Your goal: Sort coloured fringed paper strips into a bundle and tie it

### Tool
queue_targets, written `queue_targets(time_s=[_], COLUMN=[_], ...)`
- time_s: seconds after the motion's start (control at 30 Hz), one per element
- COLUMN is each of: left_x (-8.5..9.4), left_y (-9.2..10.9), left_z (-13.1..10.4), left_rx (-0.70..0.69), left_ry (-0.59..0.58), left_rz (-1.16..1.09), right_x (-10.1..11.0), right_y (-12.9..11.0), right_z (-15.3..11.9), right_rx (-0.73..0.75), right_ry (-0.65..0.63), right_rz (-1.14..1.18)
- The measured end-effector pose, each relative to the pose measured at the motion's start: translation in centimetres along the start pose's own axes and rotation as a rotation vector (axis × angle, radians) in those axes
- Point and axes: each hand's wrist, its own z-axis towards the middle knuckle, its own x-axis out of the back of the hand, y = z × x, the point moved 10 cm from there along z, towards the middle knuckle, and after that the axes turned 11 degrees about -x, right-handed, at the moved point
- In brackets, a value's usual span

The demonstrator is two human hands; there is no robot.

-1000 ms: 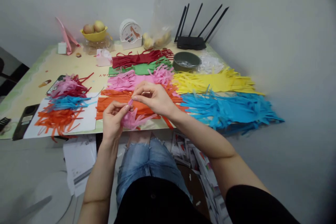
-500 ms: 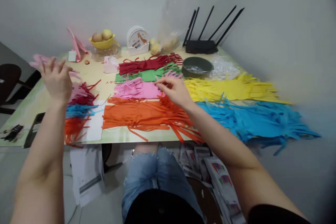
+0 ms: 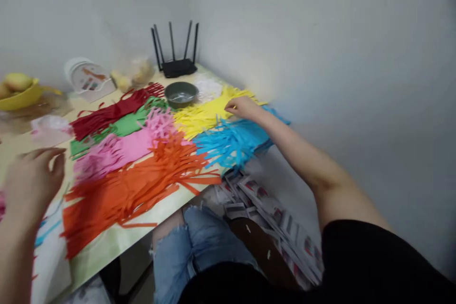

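My right hand (image 3: 245,108) is over the yellow fringed strips (image 3: 199,115), its fingers bent and drawn together with the thumb. Whether a strip is between the fingertips cannot be made out. At the left edge, my left hand (image 3: 33,180) is blurred, thumb apart from the fingers, and nothing shows in it. Blue fringed strips (image 3: 237,140) lie below my right forearm. Orange fringed strips (image 3: 124,190), pink ones (image 3: 133,145), green ones (image 3: 130,124) and dark red ones (image 3: 116,111) lie in rows between my hands. Beside my left wrist is white paper (image 3: 53,261) with blue strip ends on it.
A dark round bowl (image 3: 181,95) stands behind the yellow strips, beside crumpled clear plastic (image 3: 209,89). At the back are a black router (image 3: 178,67), a white holder (image 3: 94,88) and a yellow fruit bowl (image 3: 21,99). Printed packets (image 3: 263,204) are piled below the table's right edge.
The view has turned right. My right hand has moved from the pink and orange strips to the yellow ones. My left hand has left the pink strips it was over at the far left.
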Motion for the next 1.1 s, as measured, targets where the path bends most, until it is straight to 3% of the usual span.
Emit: queue_targets(time_s=[0.07,0.13,0.23,0.33,0.43,0.6,0.7,0.77,0.9,1.1], left_x=[-2.0,-5.4,-10.6,-15.0,-18.4,-25.1,-29.0,-30.6,-31.7,-31.2], left_y=[7.6,15.9,25.6,32.0,36.2,41.4,42.7,42.7,41.9,41.0], left_z=[4.0,7.4,11.0,13.5,15.8,18.8,19.6,19.8,20.6,22.7], left_rx=[-0.185,-0.388,-0.535,-0.581,-0.586,-0.566,-0.512,-0.475,-0.416,-0.277], left_ry=[0.073,0.043,-0.05,-0.184,-0.246,-0.337,-0.411,-0.446,-0.472,-0.446], left_rz=[-0.008,-0.096,-0.182,-0.251,-0.253,-0.236,-0.214,-0.195,-0.166,-0.143], right_x=[-1.5,-2.8,-4.0,-4.7,-5.2,-5.3,-4.9,-4.6,-4.0,-3.5], right_y=[2.2,3.3,4.0,4.7,5.4,5.9,6.2,6.4,6.7,7.0], right_z=[-0.1,0.0,0.5,1.1,1.7,2.3,2.5,2.8,3.6,5.1], right_rx=[0.006,0.031,0.061,0.084,0.112,0.151,0.151,0.151,0.145,0.128], right_ry=[-0.05,-0.079,-0.087,-0.085,-0.076,-0.072,-0.07,-0.067,-0.075,-0.104], right_rz=[-0.048,-0.094,-0.148,-0.189,-0.213,-0.228,-0.227,-0.214,-0.159,-0.083])
